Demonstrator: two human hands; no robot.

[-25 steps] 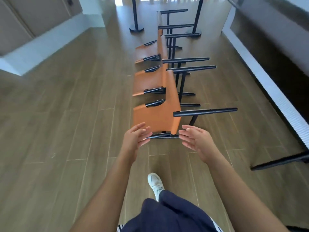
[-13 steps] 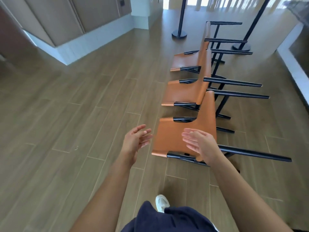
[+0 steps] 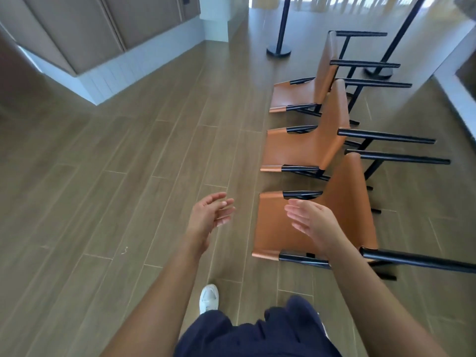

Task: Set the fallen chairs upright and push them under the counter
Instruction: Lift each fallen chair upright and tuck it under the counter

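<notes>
Both hands are out ahead of me with nothing in them; the left hand (image 3: 211, 215) hangs over bare wooden floor (image 3: 103, 202), fingers loosely spread and slightly bent, palm turned inward; the right hand (image 3: 316, 222) has its fingers nearly straight, palm facing the left one. The nearest chair (image 3: 353, 202) lies tipped over directly under and beyond the right hand, which overlaps its orange panel in my view; I cannot tell whether the skin touches the leather or hovers just above it. The left hand is apart from that chair, just off its left edge. The chair's black legs stick out sideways to the right of the right wrist. Past the right fingertips the middle chair (image 3: 309, 148) lies the same way, and further on in that line the far chair (image 3: 298, 94), all three in a row with their legs pointing right. Beyond the far chair stand two black poles on round bases (image 3: 279, 50). Below the left wrist, a white shoe (image 3: 209, 297) is planted on the boards.
</notes>
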